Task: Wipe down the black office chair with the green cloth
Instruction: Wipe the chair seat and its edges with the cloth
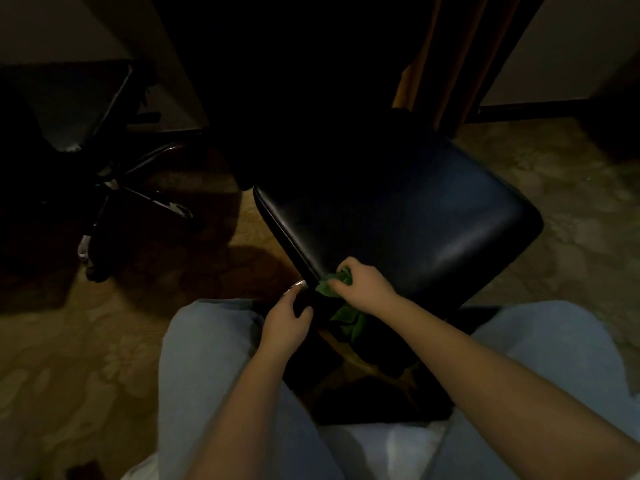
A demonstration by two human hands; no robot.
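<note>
Your right hand (360, 284) is bunched round the green cloth (341, 299) at the near-left corner of the black office chair (408, 216) seat; left hand (287, 320) curls on the edge just below. Looks early: most of seat unwiped, chair back too dark to tell. Floor right is open; second chair (114, 168) crowds far left.

Black chair (398, 216) seat glossy, tilted; green cloth (337, 284) bunched at near corner.

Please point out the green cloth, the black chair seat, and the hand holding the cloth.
green cloth (325, 288): head view, on the bunched fold beside the fingers.
black chair seat (398, 216): head view, on the middle of the cushion.
right hand (363, 284): head view, on the back of the hand.
</note>
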